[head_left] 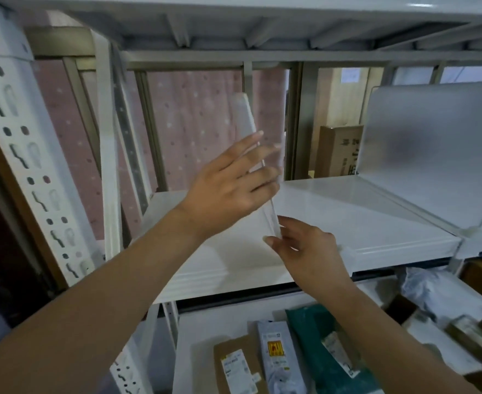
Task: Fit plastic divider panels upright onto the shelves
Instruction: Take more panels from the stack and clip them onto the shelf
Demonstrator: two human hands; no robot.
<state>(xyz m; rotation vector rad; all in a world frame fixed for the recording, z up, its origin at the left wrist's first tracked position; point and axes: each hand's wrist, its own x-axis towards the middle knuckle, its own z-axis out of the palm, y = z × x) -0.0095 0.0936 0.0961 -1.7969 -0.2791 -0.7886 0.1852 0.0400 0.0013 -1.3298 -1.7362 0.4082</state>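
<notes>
A frosted plastic divider panel stands nearly upright and edge-on over the white metal shelf, leaning a little to the left. My left hand lies flat against its left face, fingers spread across the panel's front edge. My right hand pinches the panel's lower front corner near the shelf's front lip. A second frosted divider panel stands upright on the shelf at the right.
A perforated white upright frames the left side. The shelf above hangs close overhead. On the lower shelf lie parcels: a brown envelope, a grey mailer, a green bag. A cardboard box stands behind.
</notes>
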